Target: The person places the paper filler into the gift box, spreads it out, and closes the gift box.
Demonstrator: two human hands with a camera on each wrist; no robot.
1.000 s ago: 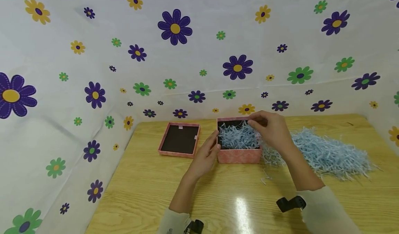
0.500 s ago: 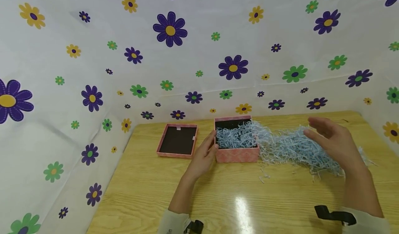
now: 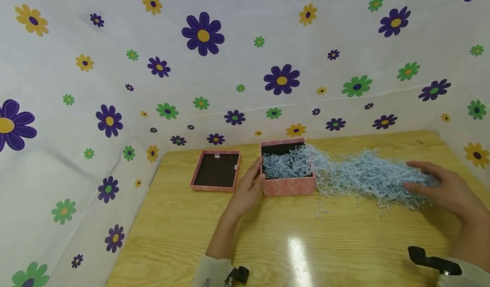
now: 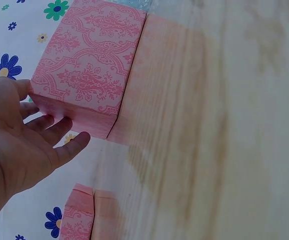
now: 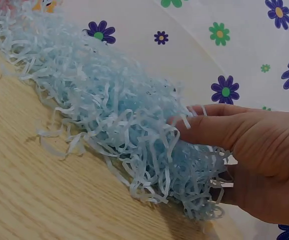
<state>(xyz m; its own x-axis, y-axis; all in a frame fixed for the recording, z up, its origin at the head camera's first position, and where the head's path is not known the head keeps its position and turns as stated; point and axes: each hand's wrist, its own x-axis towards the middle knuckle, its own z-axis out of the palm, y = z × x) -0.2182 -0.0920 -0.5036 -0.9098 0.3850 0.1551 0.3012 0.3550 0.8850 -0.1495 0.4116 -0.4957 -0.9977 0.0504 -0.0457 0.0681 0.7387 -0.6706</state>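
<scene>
An open pink patterned box (image 3: 288, 186) stands at the back middle of the wooden table (image 3: 245, 236), part filled with pale blue shredded paper (image 3: 285, 164). My left hand (image 3: 255, 177) rests against the box's left side (image 4: 89, 65), fingers (image 4: 59, 130) straight and thumb at its corner. A long heap of the same shredded paper (image 3: 367, 176) spills from the box's right rim across the table. My right hand (image 3: 417, 176) lies at the heap's right end. Its straight fingers (image 5: 209, 127) press into the strands (image 5: 109, 110).
The box's pink lid (image 3: 216, 170) lies upside down, dark inside up, just left of my left hand. Its corner (image 4: 79, 215) shows below that hand. A white flowered cloth (image 3: 115, 87) walls the table at the back and both sides. Loose shreds (image 3: 319, 212) lie before the box.
My right hand left the box, swept right over the heap and came down at its right end. The left hand stayed against the box.
</scene>
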